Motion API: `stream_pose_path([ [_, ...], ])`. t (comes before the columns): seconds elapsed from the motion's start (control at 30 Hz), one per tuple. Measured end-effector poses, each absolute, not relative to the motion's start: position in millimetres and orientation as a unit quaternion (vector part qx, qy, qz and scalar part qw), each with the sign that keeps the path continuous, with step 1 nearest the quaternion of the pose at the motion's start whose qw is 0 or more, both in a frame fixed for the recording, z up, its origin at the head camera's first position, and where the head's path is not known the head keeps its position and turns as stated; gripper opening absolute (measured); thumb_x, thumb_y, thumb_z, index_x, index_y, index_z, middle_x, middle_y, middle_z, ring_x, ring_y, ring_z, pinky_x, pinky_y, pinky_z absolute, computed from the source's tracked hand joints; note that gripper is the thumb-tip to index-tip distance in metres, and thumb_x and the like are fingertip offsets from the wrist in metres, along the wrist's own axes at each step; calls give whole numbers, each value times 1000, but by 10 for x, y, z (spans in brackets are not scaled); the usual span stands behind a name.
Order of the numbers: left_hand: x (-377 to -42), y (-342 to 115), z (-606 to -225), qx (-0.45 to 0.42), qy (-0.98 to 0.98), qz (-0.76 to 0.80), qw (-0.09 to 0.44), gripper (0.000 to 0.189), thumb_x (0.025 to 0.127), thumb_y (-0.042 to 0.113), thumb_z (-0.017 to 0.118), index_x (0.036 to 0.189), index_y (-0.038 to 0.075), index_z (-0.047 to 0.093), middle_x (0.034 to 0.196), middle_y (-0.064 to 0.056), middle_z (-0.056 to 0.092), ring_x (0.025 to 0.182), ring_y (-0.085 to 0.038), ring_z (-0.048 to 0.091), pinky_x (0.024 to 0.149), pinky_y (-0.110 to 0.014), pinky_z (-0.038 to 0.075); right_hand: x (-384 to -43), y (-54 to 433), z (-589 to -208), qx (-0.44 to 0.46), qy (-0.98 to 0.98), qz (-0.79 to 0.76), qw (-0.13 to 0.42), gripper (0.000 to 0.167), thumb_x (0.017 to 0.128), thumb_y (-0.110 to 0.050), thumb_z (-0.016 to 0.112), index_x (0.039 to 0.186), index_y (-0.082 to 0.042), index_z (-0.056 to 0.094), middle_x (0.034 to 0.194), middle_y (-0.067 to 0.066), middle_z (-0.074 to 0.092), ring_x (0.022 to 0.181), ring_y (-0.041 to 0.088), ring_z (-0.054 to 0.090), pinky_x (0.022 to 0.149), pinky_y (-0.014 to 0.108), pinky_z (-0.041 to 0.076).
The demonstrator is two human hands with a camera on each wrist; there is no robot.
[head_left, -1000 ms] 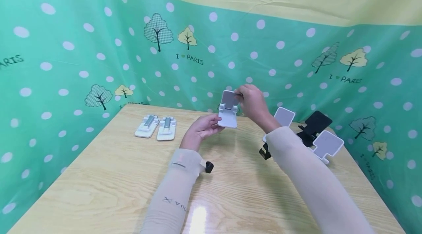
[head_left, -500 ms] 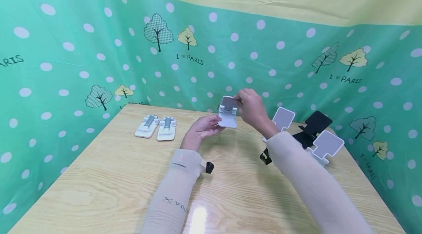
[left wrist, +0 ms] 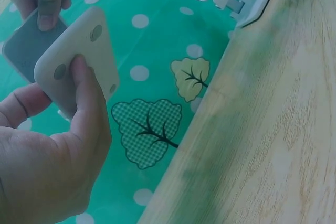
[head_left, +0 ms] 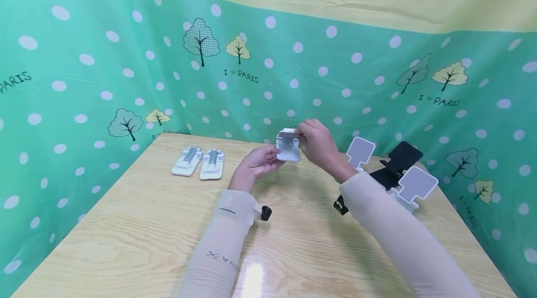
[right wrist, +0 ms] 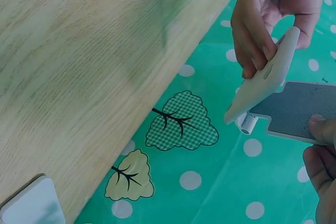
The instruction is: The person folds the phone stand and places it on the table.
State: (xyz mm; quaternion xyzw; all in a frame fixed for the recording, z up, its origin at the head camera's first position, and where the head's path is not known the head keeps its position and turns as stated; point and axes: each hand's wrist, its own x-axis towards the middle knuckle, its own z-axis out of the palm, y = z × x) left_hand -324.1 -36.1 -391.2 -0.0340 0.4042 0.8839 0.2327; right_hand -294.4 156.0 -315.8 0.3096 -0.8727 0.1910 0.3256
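Above the far part of the table, both hands hold a white phone stand [head_left: 288,151] with a grey-padded upper plate. My left hand [head_left: 261,162] pinches its base from the left, thumb on the underside in the left wrist view, where round feet [left wrist: 96,32] show. The right hand [head_left: 320,144] pinches the edge of the upper plate [right wrist: 299,109], with its thumb on the grey pad in the right wrist view. That plate leans forward over the base at the hinge. Part of the hinge is hidden by the plates.
Two folded white phone stands [head_left: 187,161] lie side by side at the back left. On the right, behind the right forearm, stand unfolded ones: a white stand [head_left: 361,151], a black stand [head_left: 404,157] and another white stand [head_left: 417,184]. A patterned green curtain [head_left: 268,79] hangs behind the table.
The upper plate has tilted down and forward toward the base, pushed by the right hand, which has moved slightly lower. The left hand has stayed almost still.
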Motion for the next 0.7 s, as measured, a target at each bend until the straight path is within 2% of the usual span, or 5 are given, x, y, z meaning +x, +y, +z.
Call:
stream_pose_path([
  [0.5,-3254,-379,-3894,-37,393,890,229,54,98,-8,46,151,-9,34,154,-29,40,144,-38,40,119,-44,38,-2900,1569,-3229,324,-871,177,325,13,83,12,73,88,-1,74,87,10,72,82,27,63,72,33,58],
  [0.7,-3262,-399,-3905,-42,381,896,226,55,99,-8,45,152,-9,32,156,-29,38,146,-39,39,119,-44,37,-2894,1599,-3255,335,-872,169,315,15,87,11,71,97,1,76,90,11,72,84,26,63,71,32,59],
])
